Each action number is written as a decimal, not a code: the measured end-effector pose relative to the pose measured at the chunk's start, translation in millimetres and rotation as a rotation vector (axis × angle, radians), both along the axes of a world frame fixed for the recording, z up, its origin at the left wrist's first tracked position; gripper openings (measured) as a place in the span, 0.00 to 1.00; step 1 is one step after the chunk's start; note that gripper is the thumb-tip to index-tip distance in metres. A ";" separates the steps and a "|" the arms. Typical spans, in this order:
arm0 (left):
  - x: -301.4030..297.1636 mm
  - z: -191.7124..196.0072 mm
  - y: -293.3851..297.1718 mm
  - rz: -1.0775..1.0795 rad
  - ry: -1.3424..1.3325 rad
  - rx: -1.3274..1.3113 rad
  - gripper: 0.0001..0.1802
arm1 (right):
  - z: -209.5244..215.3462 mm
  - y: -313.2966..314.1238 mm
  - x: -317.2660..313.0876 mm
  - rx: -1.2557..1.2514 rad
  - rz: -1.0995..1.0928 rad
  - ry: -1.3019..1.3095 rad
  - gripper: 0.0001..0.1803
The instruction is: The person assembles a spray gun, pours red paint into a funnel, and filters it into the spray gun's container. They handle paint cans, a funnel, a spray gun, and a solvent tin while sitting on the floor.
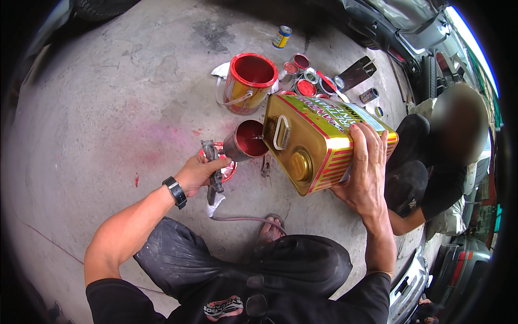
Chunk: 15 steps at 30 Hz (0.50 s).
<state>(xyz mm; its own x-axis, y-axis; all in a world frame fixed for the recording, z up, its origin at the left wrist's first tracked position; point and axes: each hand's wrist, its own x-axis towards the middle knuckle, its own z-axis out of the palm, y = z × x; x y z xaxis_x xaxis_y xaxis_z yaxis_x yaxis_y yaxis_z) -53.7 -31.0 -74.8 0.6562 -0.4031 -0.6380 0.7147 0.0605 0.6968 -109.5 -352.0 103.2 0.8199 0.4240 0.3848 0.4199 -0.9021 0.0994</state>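
My left hand (202, 171) is closed around a grey spray gun (215, 175), its fingers partly hidden behind the gun. The gun's cup (245, 141) tips toward the tin and is stained dark red inside. My right hand (368, 167) grips a large rectangular gold and green metal tin (310, 143) by its far end, tilting it on its side. The tin's corner meets the cup's rim, where a thin stream of liquid seems to run in. A wire handle and a round gold cap show on the tin's top. From the gun's grip hangs a hose (243, 218) with a white wrapping.
Beyond the tin stands a red-rimmed paint bucket (237, 100), with several small paint cans (306, 87) beside it. A blue and yellow can (281, 36) stands farther off. Another person (410, 173) crouches at the right, near car parts. A red-smeared lid (229, 171) lies below the gun.
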 end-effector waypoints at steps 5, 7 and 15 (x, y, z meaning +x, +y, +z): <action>1.4 -3.4 6.7 0.013 0.014 -0.027 0.14 | -14.5 -7.5 1.1 0.113 -0.029 0.003 0.64; 1.2 -8.2 6.9 0.052 0.012 -0.059 0.13 | -31.0 -12.7 -0.1 0.280 -0.099 0.059 0.63; 4.9 -10.2 31.4 0.197 0.020 -0.152 0.13 | -130.6 6.1 38.4 0.920 -0.125 0.227 0.53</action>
